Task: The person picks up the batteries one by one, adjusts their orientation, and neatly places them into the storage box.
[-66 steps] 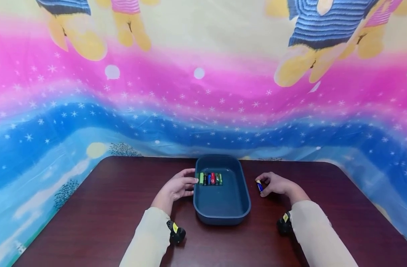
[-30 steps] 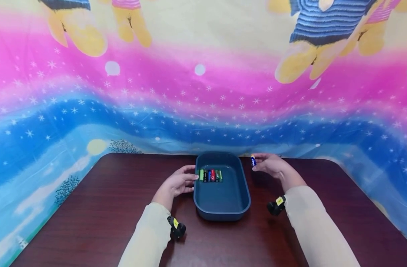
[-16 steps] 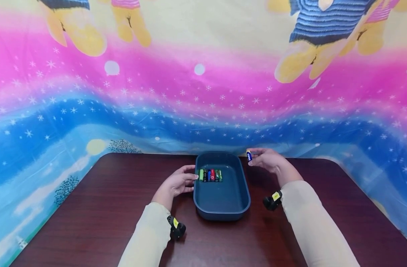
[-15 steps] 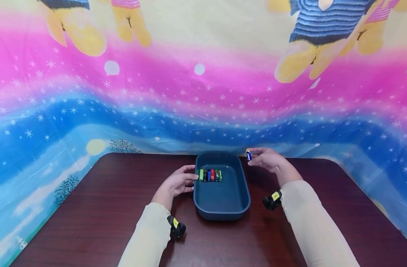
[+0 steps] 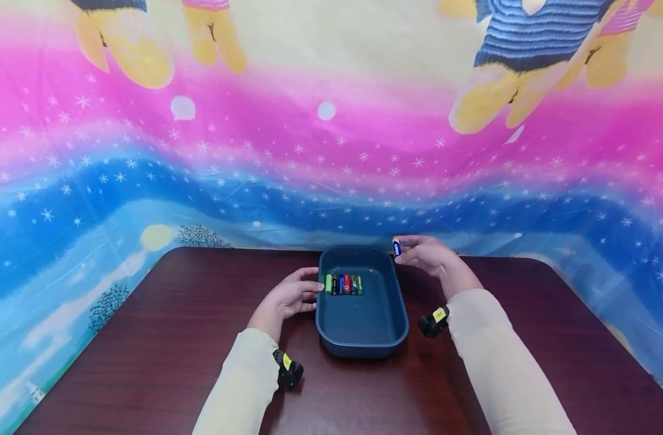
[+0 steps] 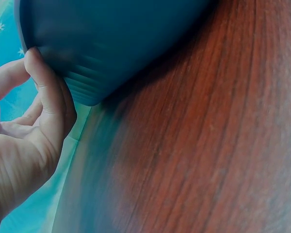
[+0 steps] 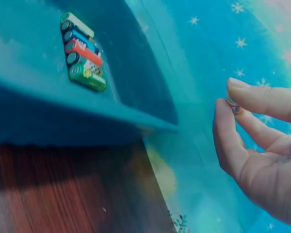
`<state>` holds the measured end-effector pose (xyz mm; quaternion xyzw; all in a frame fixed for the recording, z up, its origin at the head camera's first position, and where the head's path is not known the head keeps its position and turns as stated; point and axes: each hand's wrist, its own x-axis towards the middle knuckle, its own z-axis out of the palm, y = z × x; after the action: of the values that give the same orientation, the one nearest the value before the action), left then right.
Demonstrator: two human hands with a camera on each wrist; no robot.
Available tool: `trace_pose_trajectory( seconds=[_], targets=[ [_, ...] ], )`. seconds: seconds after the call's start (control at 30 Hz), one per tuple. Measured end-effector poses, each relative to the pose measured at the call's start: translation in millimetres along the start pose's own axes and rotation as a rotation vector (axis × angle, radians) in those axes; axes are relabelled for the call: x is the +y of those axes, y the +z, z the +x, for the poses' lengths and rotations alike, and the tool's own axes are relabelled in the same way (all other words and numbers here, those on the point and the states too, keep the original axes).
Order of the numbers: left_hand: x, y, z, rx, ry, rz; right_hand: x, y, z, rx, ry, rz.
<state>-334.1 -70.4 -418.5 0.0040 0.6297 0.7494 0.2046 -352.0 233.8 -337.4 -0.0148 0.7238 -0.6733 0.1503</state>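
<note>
A dark blue-grey rectangular tub point(image 5: 362, 347) stands at the middle of the table. Several batteries point(image 5: 342, 284) in green, black, blue and red lie side by side in a row on its floor, near the left wall. My left hand point(image 5: 285, 297) pinches the tub's left rim; in the left wrist view, a fingertip lies over that rim. My right hand point(image 5: 432, 257) pinches a blue battery point(image 5: 397, 248) between thumb and fingers, raised near the tub's far right corner. In the right wrist view, mainly the battery's metal end point(image 7: 233, 103) shows between the fingertips.
The dark red-brown wooden table point(image 5: 163, 338) has rounded far corners. A patterned cloth point(image 5: 331, 175) hangs right behind its far edge. Small black cameras point(image 5: 290, 370) are strapped to both wrists, over pale sleeves point(image 5: 508, 362).
My right hand has lifted the blue battery from the table right of the tub, carrying it up, away and leftward to the tub's far right corner. My left hand keeps its place.
</note>
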Motion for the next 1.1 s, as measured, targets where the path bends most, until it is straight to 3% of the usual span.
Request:
trace_pose_trajectory(
  seconds=[1.1],
  targets=[
    [0.1,-0.1,0.2,-0.006,-0.001,-0.015,9.1,36.1,17.0,0.002,0.034,0.107]
  ],
)
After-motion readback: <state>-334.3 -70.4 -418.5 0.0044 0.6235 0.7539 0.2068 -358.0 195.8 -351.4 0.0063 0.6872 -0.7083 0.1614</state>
